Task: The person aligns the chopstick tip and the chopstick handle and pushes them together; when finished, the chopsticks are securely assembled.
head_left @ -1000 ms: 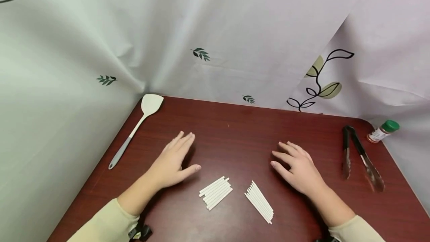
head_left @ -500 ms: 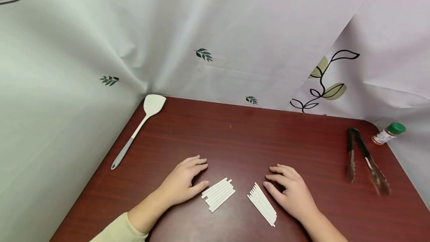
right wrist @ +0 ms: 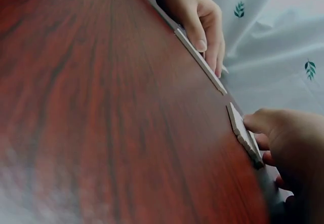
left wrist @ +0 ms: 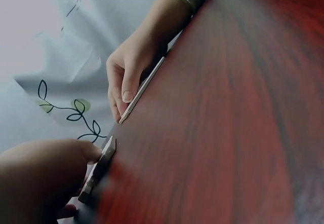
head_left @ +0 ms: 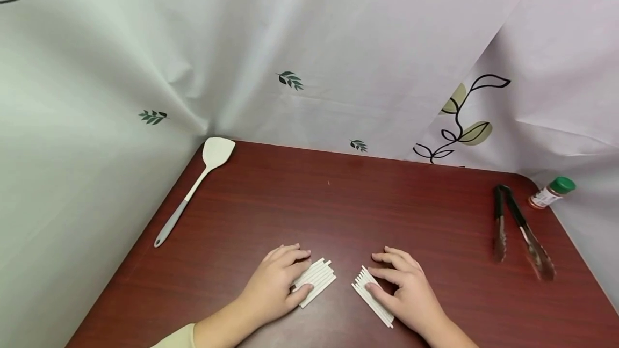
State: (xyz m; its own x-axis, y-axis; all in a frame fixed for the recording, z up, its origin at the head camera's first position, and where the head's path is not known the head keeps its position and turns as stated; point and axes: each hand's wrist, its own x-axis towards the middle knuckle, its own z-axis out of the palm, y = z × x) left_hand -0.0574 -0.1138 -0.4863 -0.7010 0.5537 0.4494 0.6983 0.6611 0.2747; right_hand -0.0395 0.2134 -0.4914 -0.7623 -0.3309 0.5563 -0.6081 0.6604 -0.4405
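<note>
Two flat bundles of thin white sticks lie side by side on the table. Over the left bundle (head_left: 320,278) my left hand (head_left: 278,283) spreads, thumb on its near end and fingers along its far left side. My right hand (head_left: 408,289) lies over the right bundle (head_left: 372,298), thumb across its top and fingers by its right side. Both hands keep relaxed, lightly bent fingers. In the left wrist view my left thumb (left wrist: 91,153) touches the sticks. The right wrist view has my right thumb (right wrist: 255,121) against the other bundle, with part of the fingers hidden.
A white spatula (head_left: 217,152) with a grey handle lies along the left edge of the dark red table (head_left: 309,208). Metal tongs (head_left: 524,230) with black handles lie spread at the right. Beside them is a green-capped jar (head_left: 545,196). Patterned curtains (head_left: 338,58) hang behind.
Both hands have come down and inward, from apart on either side of the bundles to over them with thumbs on the sticks. The sticks, spatula, tongs and jar stay where they were.
</note>
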